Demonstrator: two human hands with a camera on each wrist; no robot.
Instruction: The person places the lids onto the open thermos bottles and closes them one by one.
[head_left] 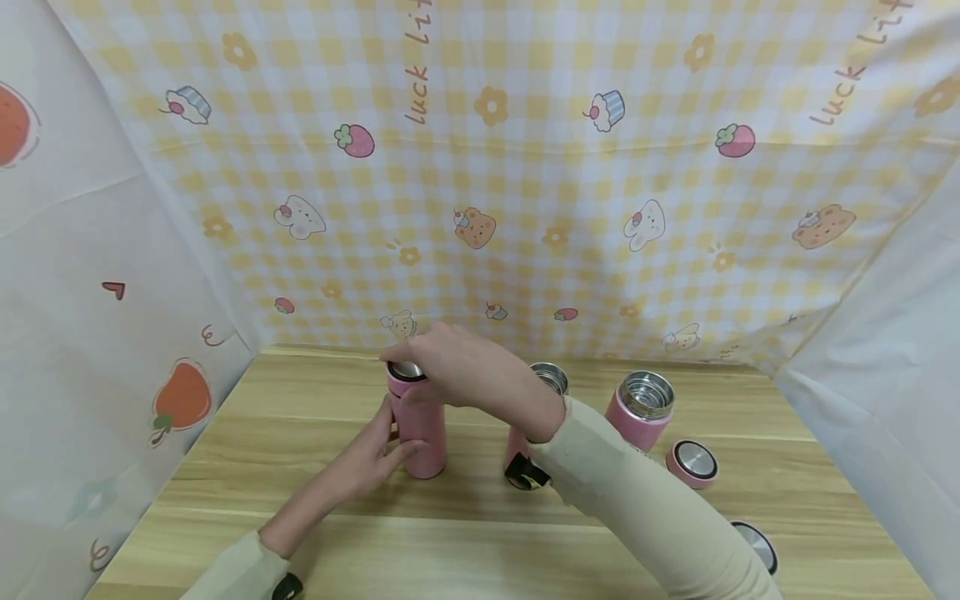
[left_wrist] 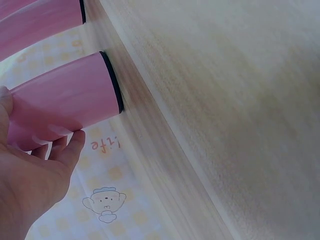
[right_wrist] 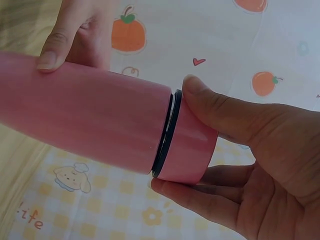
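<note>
A tall pink thermos (head_left: 425, 437) stands upright on the wooden table at centre-left. My left hand (head_left: 366, 457) grips its body from the left, thumb in front; the left wrist view shows the fingers of that hand (left_wrist: 37, 187) curled round it. From above, my right hand (head_left: 468, 364) holds the lid (right_wrist: 192, 140) at the top. The right wrist view shows thumb and fingers round the pink lid, with a thin gap and a dark ring between lid and body. Whether the thread is engaged, I cannot tell.
Right of the thermos stands a second pink thermos (head_left: 517, 446) without a lid, partly behind my right forearm. Farther right is a wider, lidless pink food jar (head_left: 636, 427). A pink lid (head_left: 693, 463) lies near it, and another lid (head_left: 757, 543) shows past my sleeve.
</note>
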